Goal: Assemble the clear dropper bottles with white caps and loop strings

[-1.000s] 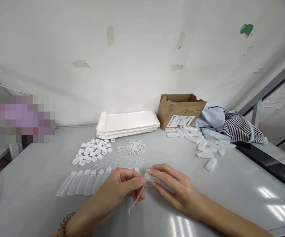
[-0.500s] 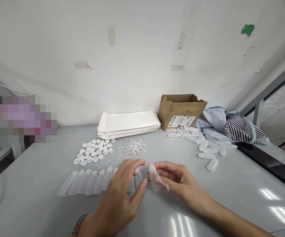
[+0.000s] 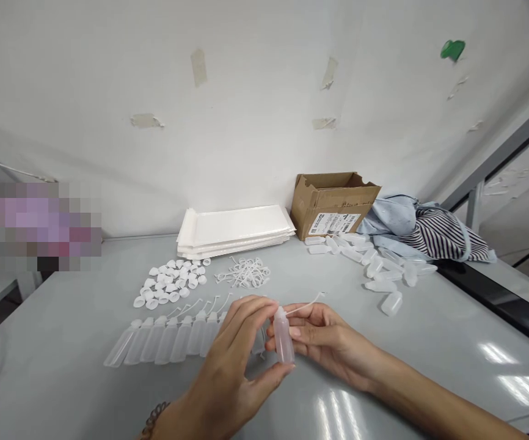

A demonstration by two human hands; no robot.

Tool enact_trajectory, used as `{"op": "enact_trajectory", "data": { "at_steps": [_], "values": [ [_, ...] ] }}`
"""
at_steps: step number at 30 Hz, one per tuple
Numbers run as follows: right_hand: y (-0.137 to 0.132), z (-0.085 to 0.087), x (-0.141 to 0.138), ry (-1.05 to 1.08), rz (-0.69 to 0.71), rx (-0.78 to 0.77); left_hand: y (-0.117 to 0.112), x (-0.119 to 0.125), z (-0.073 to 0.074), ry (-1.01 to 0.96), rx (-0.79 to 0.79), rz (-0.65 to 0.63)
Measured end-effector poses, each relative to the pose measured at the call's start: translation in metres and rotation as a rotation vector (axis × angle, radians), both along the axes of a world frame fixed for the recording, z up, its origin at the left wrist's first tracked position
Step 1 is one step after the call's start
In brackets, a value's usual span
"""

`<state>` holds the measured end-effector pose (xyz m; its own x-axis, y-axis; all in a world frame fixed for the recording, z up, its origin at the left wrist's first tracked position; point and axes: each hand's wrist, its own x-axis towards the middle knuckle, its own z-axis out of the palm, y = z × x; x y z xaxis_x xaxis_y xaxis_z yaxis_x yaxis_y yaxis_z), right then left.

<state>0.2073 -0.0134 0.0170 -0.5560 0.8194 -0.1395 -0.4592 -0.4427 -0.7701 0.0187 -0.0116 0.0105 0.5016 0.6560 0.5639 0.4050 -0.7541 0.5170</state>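
While it stands upright just above the pale grey desk (image 3: 85, 391), the small translucent plastic bottle (image 3: 284, 337) is pinched between both hands at the near middle of the view. The left hand (image 3: 232, 366) curls around it, thumb under the base and fingertips by the neck. The right hand (image 3: 331, 342) grips it from behind with bent fingers. A thin white plastic strap (image 3: 308, 302) runs from the bottle's top away to the right, over the right hand. Just left of the hands, a row of translucent bottles (image 3: 168, 341) lies side by side on the desk. Beyond them sit a heap of small white caps (image 3: 170, 282) and a tangle of white plastic loops (image 3: 245, 273). Farther back are a stack of flat white trays (image 3: 234, 227), an open brown cardboard box (image 3: 333, 201), scattered loose bottles (image 3: 379, 272) and a bundle of striped cloth (image 3: 438, 235).
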Motion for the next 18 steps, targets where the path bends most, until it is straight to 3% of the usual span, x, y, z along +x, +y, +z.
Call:
{"op": "enact_trajectory", "data": {
  "at_steps": [5,12,18],
  "values": [
    [0.003,-0.001,0.001,-0.069,-0.016,0.005,0.004,-0.002,-0.002,0.050,-0.053,0.005],
    [0.011,-0.006,0.007,-0.289,-0.311,0.044,0.012,-0.006,-0.009,0.175,-0.037,0.019],
    [0.016,-0.010,0.007,-0.415,-0.362,0.038,0.013,-0.006,-0.011,0.287,-0.037,0.071]
  ]
}}
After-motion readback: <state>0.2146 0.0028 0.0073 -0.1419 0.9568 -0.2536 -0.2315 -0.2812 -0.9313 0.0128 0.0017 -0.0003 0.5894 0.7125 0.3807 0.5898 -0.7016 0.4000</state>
